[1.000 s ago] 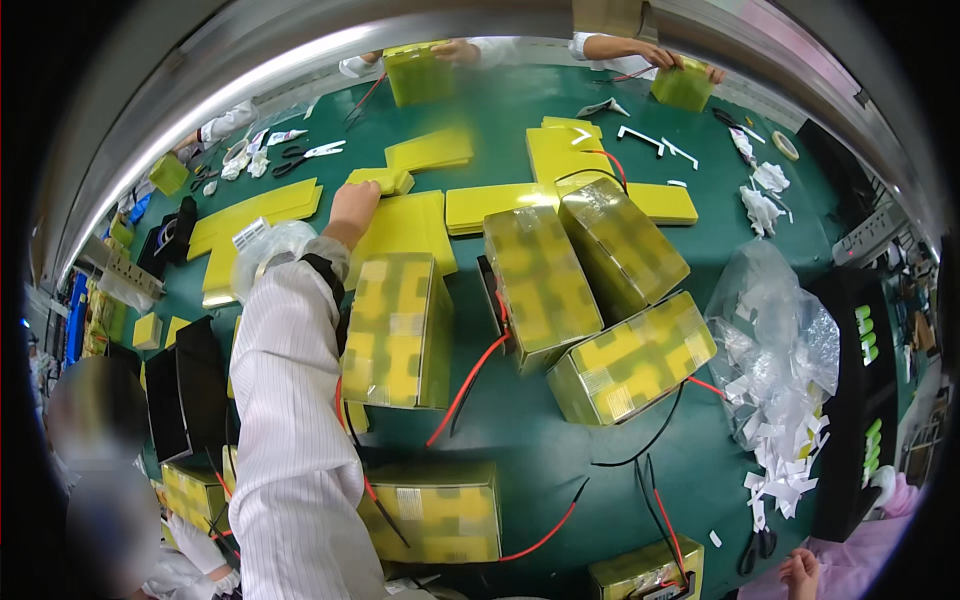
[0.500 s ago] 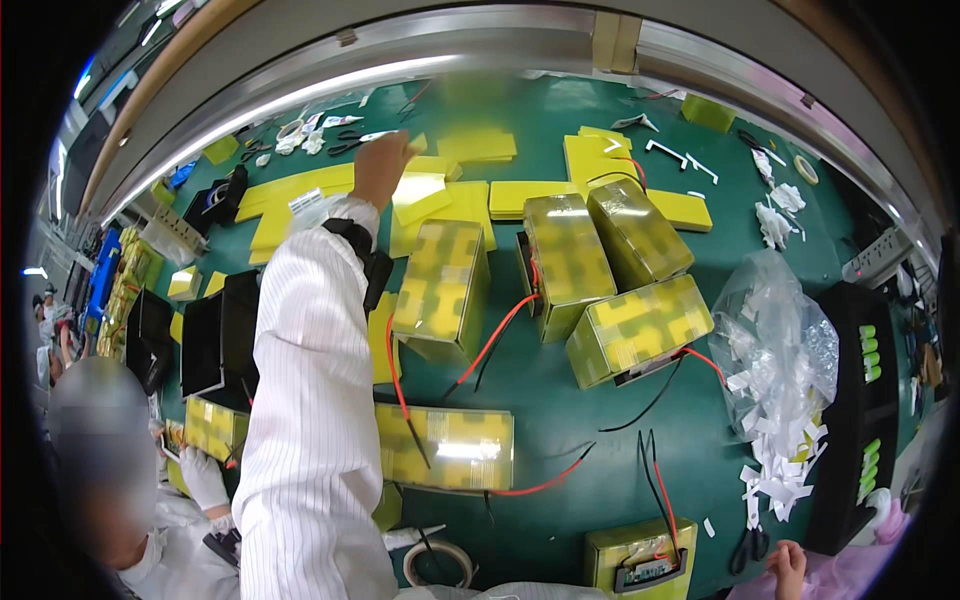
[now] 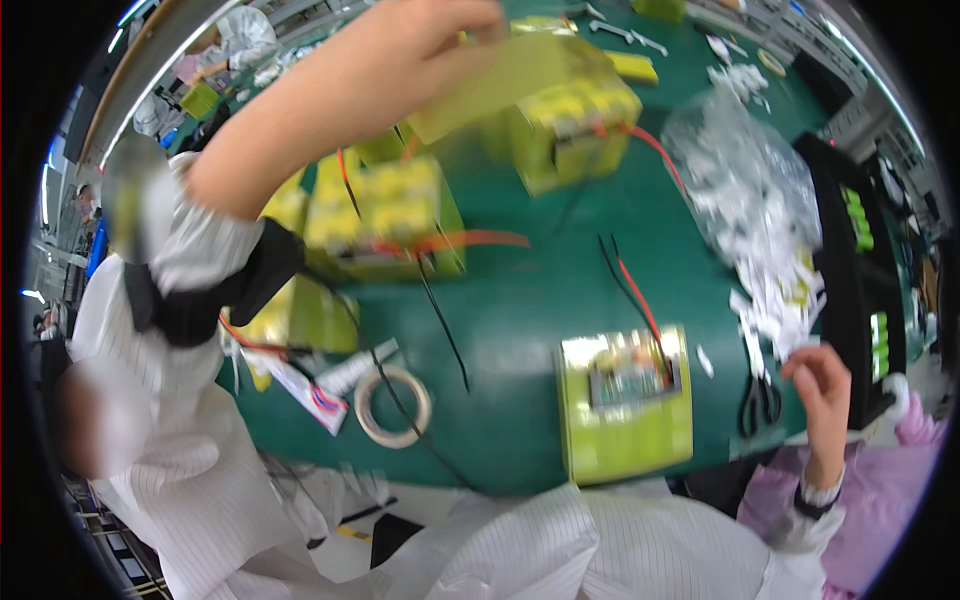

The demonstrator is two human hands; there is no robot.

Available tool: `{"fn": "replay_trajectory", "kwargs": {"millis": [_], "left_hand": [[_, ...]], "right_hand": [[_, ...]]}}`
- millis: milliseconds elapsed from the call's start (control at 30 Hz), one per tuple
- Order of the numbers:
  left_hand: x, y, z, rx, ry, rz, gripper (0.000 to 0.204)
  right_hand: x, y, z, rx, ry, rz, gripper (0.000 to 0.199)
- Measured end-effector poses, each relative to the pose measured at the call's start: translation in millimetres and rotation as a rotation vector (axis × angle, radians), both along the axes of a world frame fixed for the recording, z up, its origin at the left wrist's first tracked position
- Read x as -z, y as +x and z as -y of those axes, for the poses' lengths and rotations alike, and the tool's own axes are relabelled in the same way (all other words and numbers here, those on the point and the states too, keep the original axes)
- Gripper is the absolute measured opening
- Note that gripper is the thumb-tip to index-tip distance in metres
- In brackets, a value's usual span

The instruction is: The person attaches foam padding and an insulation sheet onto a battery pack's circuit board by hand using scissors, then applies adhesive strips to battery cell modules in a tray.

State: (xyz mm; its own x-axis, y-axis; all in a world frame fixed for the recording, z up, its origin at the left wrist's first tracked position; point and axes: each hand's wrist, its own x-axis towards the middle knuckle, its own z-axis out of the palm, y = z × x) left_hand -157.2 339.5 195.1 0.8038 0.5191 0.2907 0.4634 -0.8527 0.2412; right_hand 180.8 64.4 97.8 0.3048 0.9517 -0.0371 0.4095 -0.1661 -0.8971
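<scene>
My left hand (image 3: pixel 430 55), blurred by motion, reaches across the upper middle with its fingers closed on a thin yellow sheet (image 3: pixel 495 88). Below that sheet lie several yellow-wrapped battery packs, among them one (image 3: pixel 375 205) with red and black wires and another (image 3: pixel 580 125) farther right. Nearest to me, a yellow battery pack (image 3: pixel 627 440) shows a green circuit board (image 3: pixel 632 384) on its upper face, with a red and a black wire rising from it. At the right, my right hand (image 3: pixel 822 395) holds nothing, its fingers loosely bent, beside black-handled scissors (image 3: pixel 760 400).
A roll of tape (image 3: pixel 424 408) and a white-and-red tube (image 3: pixel 318 398) lie front left. White paper strips (image 3: pixel 775 290) spill from a clear plastic bag (image 3: pixel 735 170). A black rack (image 3: pixel 850 280) borders the right. A person in a pink sleeve (image 3: pixel 870 500) is close by there.
My left hand has come back from the far yellow sheets, bringing one sheet toward me. The view has tilted down, and more of my right hand and the near battery pack shows.
</scene>
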Motion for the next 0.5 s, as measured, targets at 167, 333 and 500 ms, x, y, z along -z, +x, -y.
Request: {"fn": "replay_trajectory", "kwargs": {"millis": [167,333,500], "left_hand": [[30.6,43.8,158.0,0.260,0.612,-0.139,0.016],[28.3,66.4,249.0,0.254,0.820,-0.101,0.016],[23.5,76.8,268.2,0.241,0.917,-0.001,0.016]], "right_hand": [[-11.2,-32.8,4.8,-0.355,0.314,-0.097,0.018],[-31.8,-64.9,10.0,-0.628,0.458,-0.142,0.020],[-40.2,-61.1,28.2,-0.725,0.270,-0.351,0.019]]}}
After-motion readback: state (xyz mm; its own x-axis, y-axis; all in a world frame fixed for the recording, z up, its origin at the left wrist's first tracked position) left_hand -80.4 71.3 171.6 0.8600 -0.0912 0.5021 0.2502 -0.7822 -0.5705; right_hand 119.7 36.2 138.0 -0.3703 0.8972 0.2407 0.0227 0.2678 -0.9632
